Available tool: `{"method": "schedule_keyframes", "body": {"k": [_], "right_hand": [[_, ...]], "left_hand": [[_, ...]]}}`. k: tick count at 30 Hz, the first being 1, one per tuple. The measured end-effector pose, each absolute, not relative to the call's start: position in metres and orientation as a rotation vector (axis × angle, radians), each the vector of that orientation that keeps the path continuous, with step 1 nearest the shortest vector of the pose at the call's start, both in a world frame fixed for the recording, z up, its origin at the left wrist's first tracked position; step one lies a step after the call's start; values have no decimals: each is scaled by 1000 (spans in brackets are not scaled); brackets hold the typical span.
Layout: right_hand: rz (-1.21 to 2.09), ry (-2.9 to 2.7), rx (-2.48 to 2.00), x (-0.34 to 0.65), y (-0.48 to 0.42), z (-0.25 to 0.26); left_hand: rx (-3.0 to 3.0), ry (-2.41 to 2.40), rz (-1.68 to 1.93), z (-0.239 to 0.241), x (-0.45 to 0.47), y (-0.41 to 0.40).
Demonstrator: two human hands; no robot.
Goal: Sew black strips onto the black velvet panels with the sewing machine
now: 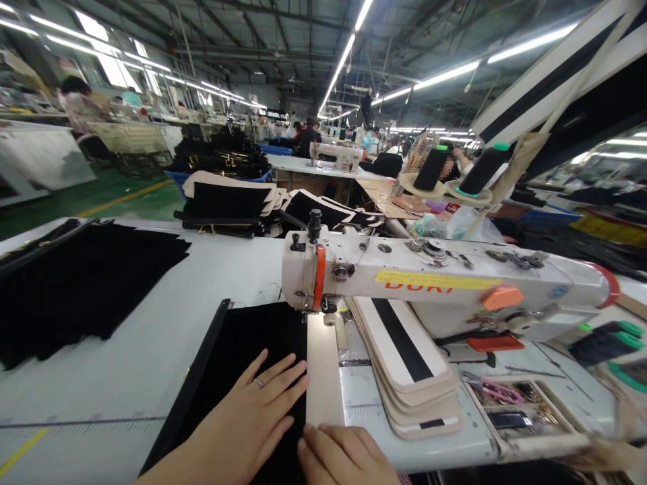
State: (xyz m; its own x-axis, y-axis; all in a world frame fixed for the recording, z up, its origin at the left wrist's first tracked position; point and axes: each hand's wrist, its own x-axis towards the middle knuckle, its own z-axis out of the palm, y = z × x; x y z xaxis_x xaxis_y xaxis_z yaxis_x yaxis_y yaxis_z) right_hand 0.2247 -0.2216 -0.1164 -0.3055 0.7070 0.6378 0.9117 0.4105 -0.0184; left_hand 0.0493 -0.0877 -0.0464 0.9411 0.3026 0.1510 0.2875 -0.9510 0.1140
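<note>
Curled, cut off below, the right hand (348, 459) hides the near end of the beige strip (324, 384), any pinch impossible to tell; the left hand (260, 407) lies spread on black fabric (257, 330), its far corner obscured beneath the sewing machine (364, 266).

The sewing machine (445, 304) bears orange lettering (423, 287) — half-covered, apparently "DUKI".

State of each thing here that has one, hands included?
Cloth: laid flat
Strip: straight, along the cloth's edge
Left hand: open, flat on cloth
Right hand: fingers curled, touching strip
Machine: running or stopped, cannot tell
Panels: stacked
Tray: open, holding small items
Cones: wound with thread
Ceiling lights: on
</note>
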Motion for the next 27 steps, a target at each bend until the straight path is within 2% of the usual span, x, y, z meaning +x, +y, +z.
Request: {"method": "schedule_keyframes", "body": {"k": [4, 9, 14, 19, 24, 27], "right_hand": [[-473, -2109, -1364, 231, -214, -96], [-429, -2078, -1359, 237, -212, -96], [-279, -2123, -1307, 245, -216, -90], [-285, -2028, -1278, 241, -214, -88], [-329, -1946, -1300, 239, -207, -86], [-332, -2022, -1302, 243, -202, -80]], "left_hand": [[2989, 491, 274, -49, 53, -78], [2965, 396, 324, -49, 32, -89], [2811, 64, 600, -87, 12, -105], [2750, 109, 499, -117, 12, -104], [2816, 34, 618, -100, 18, -95], [2870, -7, 560, -85, 24, -86]]}}
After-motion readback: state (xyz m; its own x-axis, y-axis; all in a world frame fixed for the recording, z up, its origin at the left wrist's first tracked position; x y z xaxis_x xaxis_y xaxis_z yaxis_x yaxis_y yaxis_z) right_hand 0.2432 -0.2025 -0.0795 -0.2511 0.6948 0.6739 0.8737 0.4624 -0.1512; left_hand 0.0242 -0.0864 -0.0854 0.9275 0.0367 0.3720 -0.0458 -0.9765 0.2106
